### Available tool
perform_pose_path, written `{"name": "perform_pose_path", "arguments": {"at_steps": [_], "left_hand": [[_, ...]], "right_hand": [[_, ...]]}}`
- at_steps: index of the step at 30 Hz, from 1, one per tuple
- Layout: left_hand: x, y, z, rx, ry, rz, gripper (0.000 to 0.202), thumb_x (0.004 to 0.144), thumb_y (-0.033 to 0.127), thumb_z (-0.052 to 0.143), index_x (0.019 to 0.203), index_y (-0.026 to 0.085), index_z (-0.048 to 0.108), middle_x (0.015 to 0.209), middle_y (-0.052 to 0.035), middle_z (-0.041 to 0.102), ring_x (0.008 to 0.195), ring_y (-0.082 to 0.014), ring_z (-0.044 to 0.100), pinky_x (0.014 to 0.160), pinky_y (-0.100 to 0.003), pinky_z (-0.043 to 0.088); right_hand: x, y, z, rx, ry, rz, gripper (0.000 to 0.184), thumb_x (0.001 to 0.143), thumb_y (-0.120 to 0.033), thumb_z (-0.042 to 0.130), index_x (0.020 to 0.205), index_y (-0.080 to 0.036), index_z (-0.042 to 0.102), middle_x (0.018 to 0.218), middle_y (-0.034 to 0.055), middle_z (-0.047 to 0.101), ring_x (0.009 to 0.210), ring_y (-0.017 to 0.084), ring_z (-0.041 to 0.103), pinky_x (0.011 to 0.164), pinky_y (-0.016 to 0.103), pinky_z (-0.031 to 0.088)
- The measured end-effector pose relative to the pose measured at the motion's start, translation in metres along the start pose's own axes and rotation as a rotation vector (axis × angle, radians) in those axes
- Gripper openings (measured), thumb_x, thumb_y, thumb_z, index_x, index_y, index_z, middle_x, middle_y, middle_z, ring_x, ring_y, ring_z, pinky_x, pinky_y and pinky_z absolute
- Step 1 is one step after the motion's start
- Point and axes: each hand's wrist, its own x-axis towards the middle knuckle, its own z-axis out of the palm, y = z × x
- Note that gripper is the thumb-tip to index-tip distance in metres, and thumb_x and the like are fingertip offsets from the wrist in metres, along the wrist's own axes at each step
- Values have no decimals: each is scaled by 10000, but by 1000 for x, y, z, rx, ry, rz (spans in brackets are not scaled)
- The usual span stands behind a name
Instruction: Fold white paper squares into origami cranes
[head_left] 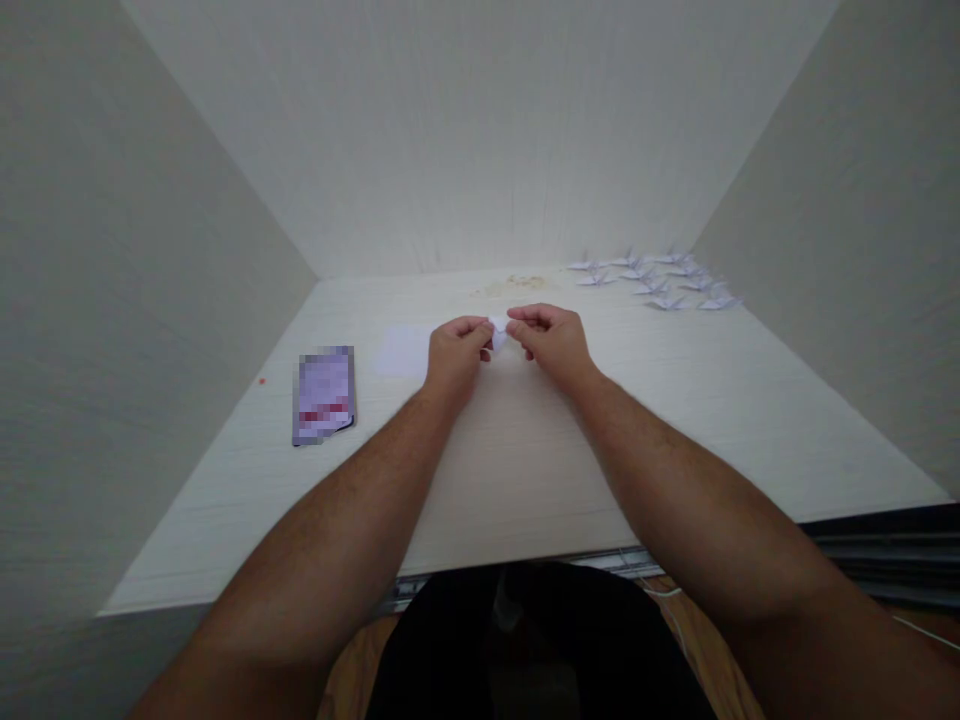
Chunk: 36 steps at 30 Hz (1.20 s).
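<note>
My left hand [454, 355] and my right hand [553, 338] meet over the middle of a pale wooden desk [525, 450]. Both pinch a small folded piece of white paper [498, 330] between their fingertips, held just above the desk top. The fingers of each hand are curled and closed on the paper, which is mostly hidden by them. A flat white sheet of paper [403, 351] lies on the desk just left of my left hand.
Several small folded paper cranes [660, 277] sit in a cluster at the far right of the desk. A phone or card with a blurred face [324, 394] lies at the left. Plain walls enclose the desk on three sides. A faint stain [517, 286] marks the far middle.
</note>
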Motion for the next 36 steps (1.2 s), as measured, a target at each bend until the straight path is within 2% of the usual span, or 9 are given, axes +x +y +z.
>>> {"name": "perform_pose_path", "arguments": {"at_steps": [3, 11, 15, 21, 24, 26, 31, 36], "left_hand": [[-1, 1, 2, 0, 21, -12, 110, 647, 254, 730, 684, 163, 682, 596, 6, 615, 521, -98, 520, 473, -227, 406], [-1, -1, 0, 66, -31, 43, 121, 684, 270, 727, 694, 163, 673, 616, 7, 624, 531, -93, 533, 489, -220, 440], [-3, 0, 1, 25, -81, 5, 157, 710, 293, 727, 774, 167, 658, 715, -16, 678, 588, -120, 636, 511, -227, 497], [-9, 6, 3, -3, -138, -52, 244, 749, 354, 751, 841, 169, 621, 762, -31, 697, 621, -160, 714, 501, -226, 523], [-8, 6, 3, -6, -139, -52, 230, 755, 340, 747, 836, 161, 627, 787, -46, 711, 640, -165, 722, 504, -225, 531], [-8, 5, 3, -11, -137, -50, 209, 756, 322, 738, 836, 161, 633, 801, -50, 716, 657, -170, 729, 501, -224, 533], [-7, 5, 1, -38, -139, -32, 201, 747, 310, 743, 832, 167, 630, 791, -38, 710, 658, -170, 726, 504, -226, 536], [-8, 6, 1, -37, -134, -34, 177, 741, 293, 730, 828, 171, 634, 762, -28, 704, 680, -162, 713, 539, -239, 561]], "right_hand": [[0, 3, -1, -15, -3, -73, 335, 616, -240, 776, 939, -178, 713, 822, -7, 686, 541, 72, 509, 537, 248, 433], [-1, 7, -1, -83, -5, -100, 209, 686, -299, 750, 856, -189, 700, 666, -23, 623, 598, 119, 525, 561, 266, 433], [0, 7, -1, -94, 8, -115, 180, 764, -368, 694, 793, -192, 675, 636, -19, 595, 585, 123, 506, 538, 266, 412], [-1, 3, 0, -71, 64, -80, 89, 794, -266, 616, 867, -223, 589, 606, -61, 560, 548, 117, 527, 544, 254, 423], [-1, 3, -1, -83, 59, -111, 64, 787, -220, 594, 825, -235, 544, 595, -72, 542, 548, 111, 533, 562, 250, 420], [-1, 5, -1, -107, 46, -161, 33, 785, -197, 573, 796, -227, 569, 613, -60, 555, 563, 111, 532, 569, 256, 411], [-2, 8, -1, -136, 51, -248, 132, 757, -177, 584, 849, -196, 678, 730, -15, 658, 632, 122, 557, 627, 281, 442], [-4, 5, 1, -113, 10, -170, 151, 732, -191, 631, 876, -200, 676, 769, -7, 696, 679, 137, 637, 661, 286, 502]]}}
